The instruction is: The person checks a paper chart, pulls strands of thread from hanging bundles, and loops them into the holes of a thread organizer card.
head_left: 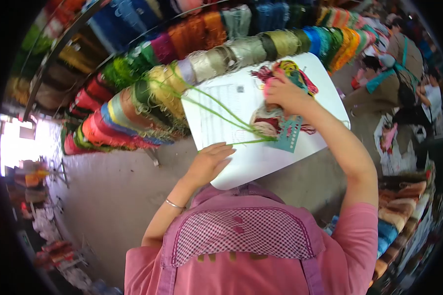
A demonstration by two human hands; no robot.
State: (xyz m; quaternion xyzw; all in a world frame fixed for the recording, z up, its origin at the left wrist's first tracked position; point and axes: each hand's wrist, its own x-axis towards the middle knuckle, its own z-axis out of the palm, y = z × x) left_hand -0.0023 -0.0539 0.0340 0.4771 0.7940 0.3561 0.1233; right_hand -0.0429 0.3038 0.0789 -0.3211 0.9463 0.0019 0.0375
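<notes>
A white board (261, 169) lies before me with a printed sheet (219, 105) on it. My left hand (209, 164) rests flat at its near left edge, fingers stretched out, beside an end of bright green yarn (226, 114). The green strands run from the hanging skeins across the sheet to a teal card with punched holes (291, 135). My right hand (286, 93) is curled over a pile of coloured yarn (295, 69) at the board's far right, its fingers closed on reddish-pink yarn, partly hidden. A cream and dark red yarn bundle (267, 122) lies just below that hand.
Racks of hanging yarn skeins (202, 64) curve closely along the board's far and left sides. More skeins (398, 206) lie at the lower right. Several people (398, 64) are at the upper right. Grey floor (108, 196) shows at the left.
</notes>
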